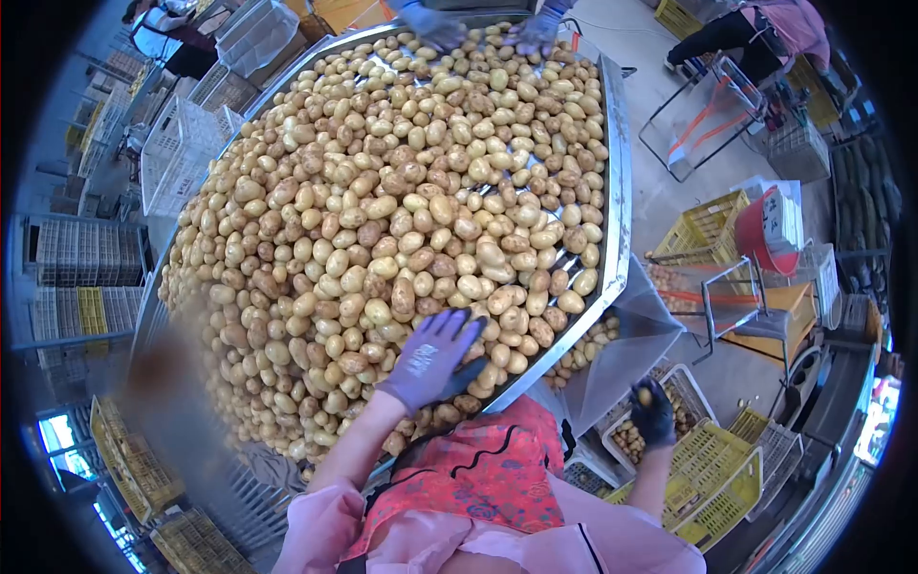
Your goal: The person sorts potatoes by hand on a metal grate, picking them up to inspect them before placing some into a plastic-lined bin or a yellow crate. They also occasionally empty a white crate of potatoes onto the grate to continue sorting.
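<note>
A large heap of potatoes covers a metal-rimmed sorting table in front of me. On its near edge rests my left hand in a purple glove, open, fingers spread over the potatoes. Off the table to the right, my right hand in a black glove is closed around a small potato, of which only part shows. Below that hand stands a pale crate with small potatoes inside. Between the table and the crate hangs a clear plastic sheet, with potatoes behind it.
Across the table, another person's gloved hands touch the heap. Yellow crates stand beside me on the right, a red bucket farther off. White crates are stacked at the left. Another person bends at the upper right. A blur hides the lower left.
</note>
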The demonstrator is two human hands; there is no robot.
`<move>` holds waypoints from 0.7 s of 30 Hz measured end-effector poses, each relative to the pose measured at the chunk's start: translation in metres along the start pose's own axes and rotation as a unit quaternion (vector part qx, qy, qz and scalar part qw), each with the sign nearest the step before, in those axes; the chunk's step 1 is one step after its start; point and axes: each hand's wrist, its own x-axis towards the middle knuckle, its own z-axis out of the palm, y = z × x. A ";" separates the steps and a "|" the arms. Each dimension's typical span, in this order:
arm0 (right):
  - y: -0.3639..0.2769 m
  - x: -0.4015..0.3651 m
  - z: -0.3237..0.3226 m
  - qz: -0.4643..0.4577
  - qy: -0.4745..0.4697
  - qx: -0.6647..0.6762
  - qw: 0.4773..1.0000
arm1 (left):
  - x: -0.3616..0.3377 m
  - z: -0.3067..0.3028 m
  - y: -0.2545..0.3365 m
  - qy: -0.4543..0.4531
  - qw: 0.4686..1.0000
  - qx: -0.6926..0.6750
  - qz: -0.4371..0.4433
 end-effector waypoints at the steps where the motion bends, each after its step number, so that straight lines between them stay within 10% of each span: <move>1: 0.012 0.006 -0.076 -0.159 -0.081 -0.388 0.904 | -0.004 -0.002 -0.008 0.009 0.999 0.034 -0.004; 2: -0.020 -0.014 -0.091 -0.242 -0.081 -0.703 0.664 | -0.004 -0.005 -0.014 0.008 0.999 0.034 -0.002; 4: -0.030 -0.017 -0.060 0.122 0.339 -0.701 0.615 | 0.007 -0.012 -0.025 0.029 0.998 0.048 -0.006; 6: -0.040 -0.010 -0.007 -0.113 0.260 -0.794 0.539 | 0.036 -0.005 -0.038 0.059 0.997 0.055 0.010; 8: -0.027 0.035 0.059 -0.273 0.186 -0.611 0.720 | 0.073 -0.002 -0.041 0.064 0.994 0.086 -0.001; 10: -0.036 0.043 0.186 -0.343 0.021 -0.566 0.750 | 0.104 0.003 -0.034 -0.016 0.994 0.107 -0.016; 13: -0.024 0.105 0.339 -0.566 -0.190 -0.547 0.587 | 0.102 0.037 -0.010 -0.101 0.986 0.133 -0.019; 18: -0.004 0.164 0.402 -0.349 -0.293 -0.760 0.463 | 0.048 0.059 0.009 -0.062 0.987 0.141 0.040; 21: -0.042 0.175 0.387 -0.204 -0.359 -0.557 0.721 | 0.045 0.037 0.015 -0.126 0.991 0.035 0.029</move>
